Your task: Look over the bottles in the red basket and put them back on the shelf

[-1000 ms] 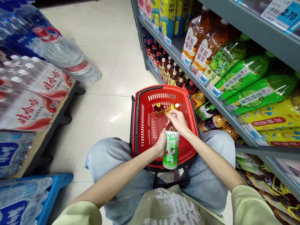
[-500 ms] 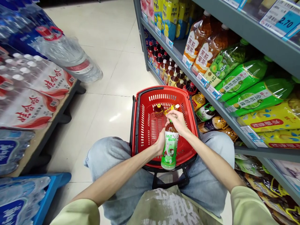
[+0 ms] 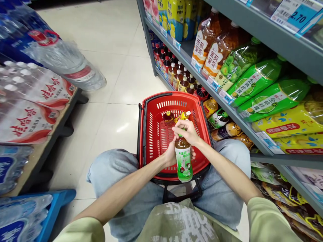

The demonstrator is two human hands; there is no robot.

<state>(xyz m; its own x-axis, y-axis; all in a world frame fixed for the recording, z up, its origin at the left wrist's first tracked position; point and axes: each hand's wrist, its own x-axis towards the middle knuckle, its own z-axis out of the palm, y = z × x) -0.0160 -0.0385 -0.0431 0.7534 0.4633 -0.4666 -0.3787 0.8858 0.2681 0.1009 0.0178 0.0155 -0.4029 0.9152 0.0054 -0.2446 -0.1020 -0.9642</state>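
Note:
A drink bottle [image 3: 184,163] with a green and white label and brown liquid tilts over the near part of a red shopping basket [image 3: 151,164]. My left hand [image 3: 171,154] wraps round the bottle from behind, its fingertips showing on the far side. Over the bottle's top, my right hand [image 3: 188,131] has its fingers closed round the green cap, which is mostly covered. Inside the basket, towards the far end, lie a small dark bottle with a yellow cap [image 3: 168,117] and a yellow-labelled bottle with a pale cap [image 3: 183,116].
The basket stands between my bent knees, its black handle [image 3: 182,195] towards me. On the right a grey shelf [image 3: 185,57] holds large tea bottles [image 3: 217,57] and other drinks. Left are shrink-wrapped water packs [image 3: 32,117] on a pallet and a big water jug [image 3: 73,67] on tiled floor.
The left hand's fingertips now show round the bottle's far side. My right hand has turned slightly at the cap, its fingers lying flatter over it. The whole view has shifted a little.

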